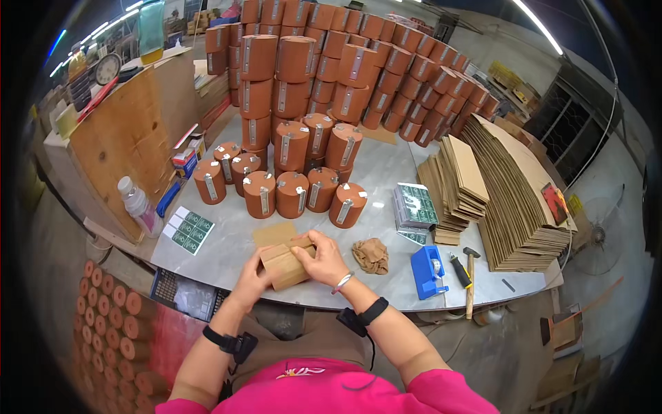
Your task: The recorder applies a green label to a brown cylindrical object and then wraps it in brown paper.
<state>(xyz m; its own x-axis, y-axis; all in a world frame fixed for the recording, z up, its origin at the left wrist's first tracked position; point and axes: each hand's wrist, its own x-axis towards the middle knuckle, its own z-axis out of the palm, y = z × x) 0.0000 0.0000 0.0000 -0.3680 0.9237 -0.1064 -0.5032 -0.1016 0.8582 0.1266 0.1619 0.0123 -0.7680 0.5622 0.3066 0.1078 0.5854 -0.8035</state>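
Item: small cardboard box (284, 264), flaps open.
Left hand (249, 274): clasped on box side.
Right hand (324, 257): closed on flap.
Handling: fold flaps squarely, box steadied on table (386, 200).

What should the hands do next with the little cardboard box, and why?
Probably press the open flap down to shut the box. The left hand steadies its side, the right hand grips its top edge, and one flap sticks out flat behind it, so the top looks unfinished.
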